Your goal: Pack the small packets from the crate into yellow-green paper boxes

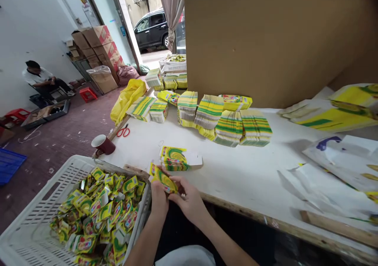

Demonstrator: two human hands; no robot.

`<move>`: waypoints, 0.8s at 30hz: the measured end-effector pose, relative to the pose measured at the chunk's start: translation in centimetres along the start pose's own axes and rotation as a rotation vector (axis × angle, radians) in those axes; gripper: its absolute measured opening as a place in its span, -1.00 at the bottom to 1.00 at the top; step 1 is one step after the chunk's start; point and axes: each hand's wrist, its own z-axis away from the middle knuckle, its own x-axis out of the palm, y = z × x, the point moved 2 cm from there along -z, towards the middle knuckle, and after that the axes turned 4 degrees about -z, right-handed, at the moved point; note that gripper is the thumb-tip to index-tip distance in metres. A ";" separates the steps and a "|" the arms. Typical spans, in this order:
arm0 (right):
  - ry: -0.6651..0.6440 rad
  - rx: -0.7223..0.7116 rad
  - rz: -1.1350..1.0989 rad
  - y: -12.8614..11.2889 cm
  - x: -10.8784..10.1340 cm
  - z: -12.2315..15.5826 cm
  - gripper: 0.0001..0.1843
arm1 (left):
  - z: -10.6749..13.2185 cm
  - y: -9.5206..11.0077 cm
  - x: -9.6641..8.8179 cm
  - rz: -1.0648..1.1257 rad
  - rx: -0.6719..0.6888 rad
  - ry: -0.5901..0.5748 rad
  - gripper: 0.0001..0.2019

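Both my hands meet at the table's near edge around one small yellow-and-green carton (162, 178). My left hand (158, 198) grips its lower end with curled fingers. My right hand (186, 199) pinches the same carton from the right side. Just beyond it on the white table (236, 167) lies a flat pack of the same yellow-green cartons (173, 158) with a white flap to its right. A white plastic crate (35, 214) at my left holds several finished small cartons (100, 214).
Stacks of flat yellow-green striped carton blanks (227, 124) line the table's far side against a brown board (271, 37). A dark red mug (102, 144) and red scissors (124, 132) sit at the table's left end. A person (41, 79) sits far left near cardboard boxes (100, 45).
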 end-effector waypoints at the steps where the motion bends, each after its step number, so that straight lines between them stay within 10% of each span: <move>1: 0.017 -0.024 0.035 0.1 -0.5 -0.2 -0.59 | 0.1 -0.4 -0.5 0.019 0.009 -0.019 -0.35; 12: -0.088 -0.248 0.298 -0.5 -1.2 -0.9 -0.71 | -1.0 -2.2 -2.8 0.089 0.086 0.261 -0.72; 19: -0.030 -0.379 0.692 -1.4 -4.2 -1.8 -0.70 | -1.0 4.0 -5.3 -0.243 0.424 -0.066 -0.27; 24: -0.156 -0.688 0.825 -2.1 -3.5 -0.6 -0.74 | 0.2 5.1 -4.4 -0.729 0.181 -0.510 -0.09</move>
